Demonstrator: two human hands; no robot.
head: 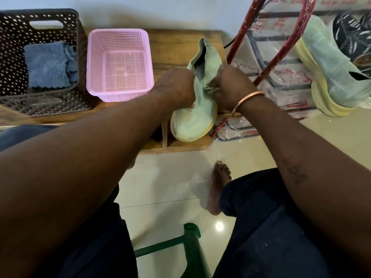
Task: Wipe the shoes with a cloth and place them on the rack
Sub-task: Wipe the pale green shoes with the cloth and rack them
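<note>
Now the pale green knit sneaker (192, 119) lies on the wooden surface (180, 43), toe toward the person. The left grip (176, 87) curls round its side; the right grip (228, 89) pinches its laces. A matching sneaker (329, 73) sits on the red-framed rack (243, 27).

Near shoe (195, 117): pale green, yellow-soled, set sole-down at the table (180, 43) edge.
Second shoe (329, 73): matching, laid tilted on the red rack (281, 49).
Cloth (47, 65): blue, folded in the dark basket (12, 57).
</note>
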